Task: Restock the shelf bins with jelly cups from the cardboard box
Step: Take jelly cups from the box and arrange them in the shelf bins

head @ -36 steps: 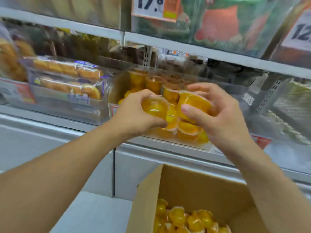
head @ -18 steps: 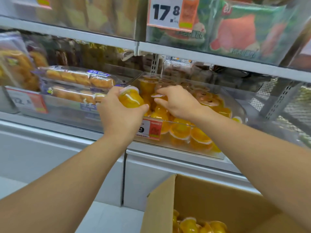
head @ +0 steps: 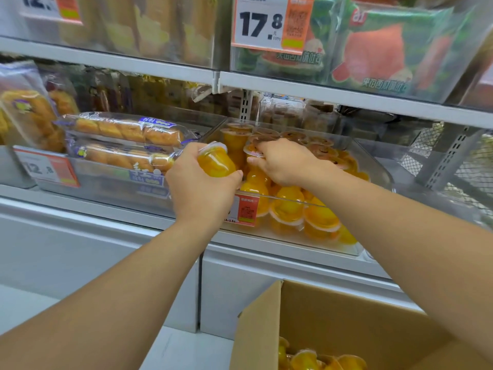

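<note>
Left hand (head: 198, 188) up at the shelf, its grip wrapped round a clear plastic jelly cup of orange fruit (head: 216, 162), foil lid tipped away from the camera, held just outside the left front corner of the clear plastic shelf bin (head: 373, 166). Just to the right of that grip, the right hand (head: 284, 162) reaches over the bin's front wall, fingers curled down and pinching the rim of another jelly cup (head: 252, 152) among the upright ones; whether that grip is letting go I cannot tell. Behind and to the right of the right-hand grip, the bin looks well filled: cups stand lids-up at the back and lie heaped on their sides against the front wall, above the red price tag (head: 246, 210). Below both grips, at the bottom of the view, the brown cardboard box (head: 333, 316) sits open with a few orange cups showing in its bottom edge. So my read: the restock is well along, this bin close to full, one cup being seated, one waiting in the left grip, and at least a handful left in the box. To the left of the left grip, wrapped packs of golden pastry (head: 125, 132) fill the neighbouring bin.
</note>
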